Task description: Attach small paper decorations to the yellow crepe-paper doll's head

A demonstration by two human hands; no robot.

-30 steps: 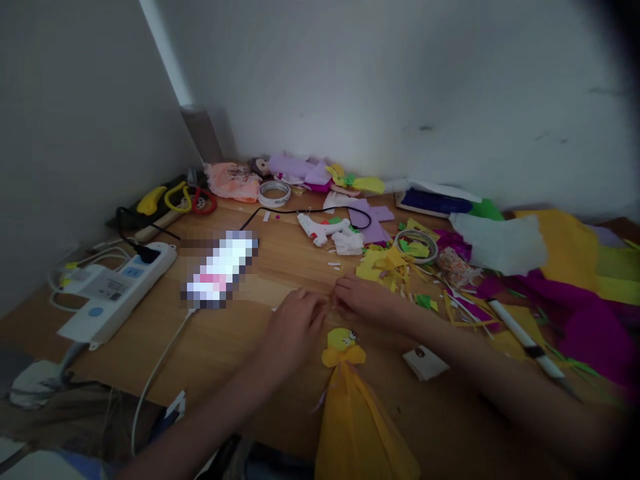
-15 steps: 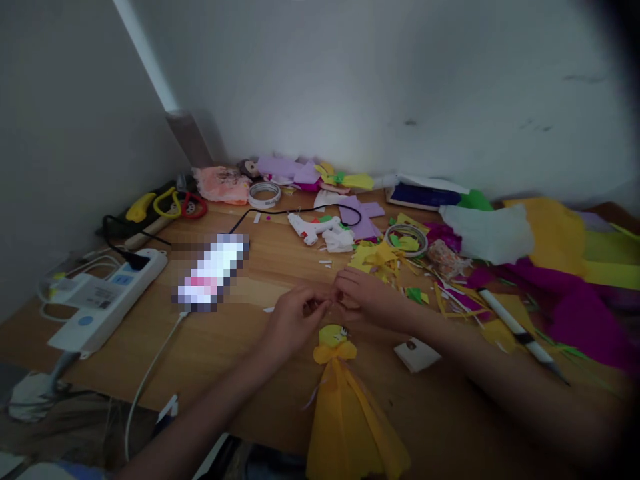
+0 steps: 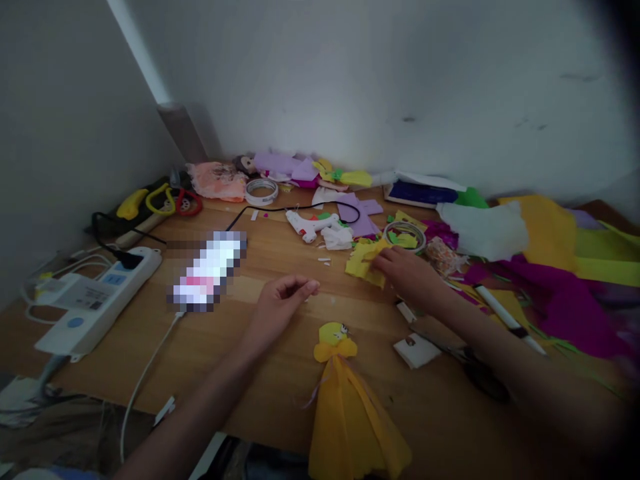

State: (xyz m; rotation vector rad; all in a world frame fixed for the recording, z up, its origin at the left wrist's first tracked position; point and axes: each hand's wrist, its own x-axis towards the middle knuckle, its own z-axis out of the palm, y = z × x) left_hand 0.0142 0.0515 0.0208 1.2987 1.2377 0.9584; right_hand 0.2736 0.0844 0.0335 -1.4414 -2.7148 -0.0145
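My left hand (image 3: pixel 285 300) is closed in a pinch just above the wooden table, thumb against forefinger; whatever is between the fingertips is too small to make out. To the right, my right hand (image 3: pixel 407 277) has its fingers bent together on a crumpled yellow paper scrap (image 3: pixel 361 261) in a pile of cuttings. In front of me lies a paper doll figure (image 3: pixel 345 420) with an orange-yellow crepe dress, a bow at the neck and a yellow head with a small face-like mark. Scissors (image 3: pixel 483 377) lie partly under my right forearm, beside a folded white piece (image 3: pixel 417 350).
A lit, blurred-out phone (image 3: pixel 207 273) and a power strip (image 3: pixel 107 300) with cables are on the left. A white glue gun (image 3: pixel 313 225), tape rolls (image 3: pixel 405 237) and a marker pen (image 3: pixel 505 317) lie further off. Coloured crepe paper (image 3: pixel 575 307) covers the right side.
My hands have parted. The right one has moved right onto the yellow scraps, uncovering the scissors; the left has shifted slightly left and up. The doll figure stays put.
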